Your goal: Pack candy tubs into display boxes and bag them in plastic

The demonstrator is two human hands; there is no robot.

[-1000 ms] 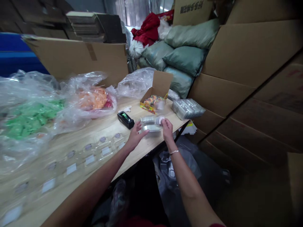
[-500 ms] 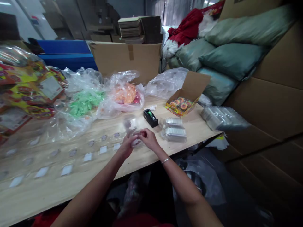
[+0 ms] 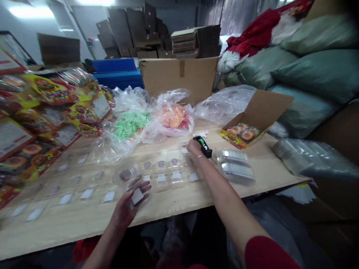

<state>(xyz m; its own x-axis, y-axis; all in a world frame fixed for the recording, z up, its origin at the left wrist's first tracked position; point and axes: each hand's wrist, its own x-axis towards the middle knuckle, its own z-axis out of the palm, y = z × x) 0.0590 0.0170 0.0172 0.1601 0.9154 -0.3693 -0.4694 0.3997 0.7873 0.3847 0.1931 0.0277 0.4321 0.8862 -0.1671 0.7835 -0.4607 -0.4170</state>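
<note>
My left hand holds an opened clear plastic case above the table's front part; a white square lies in its lower half and a dark round piece in its upper half. My right hand is closed, beside the black tape dispenser; whatever its fingers hold is too small and blurred to make out. Opened clear cases with white squares and dark round pieces lie in rows on the wooden table.
Stacked clear cases and an open carton of candy packs stand on the right. Behind are bags of green pieces and orange pieces. Colourful packages are piled at left. Plastic-wrapped cases lie at the right edge.
My hands have moved apart: the left one toward the left with an opened case, the right one forward beside the tape dispenser. The view has turned left, so the scene sits further right.
</note>
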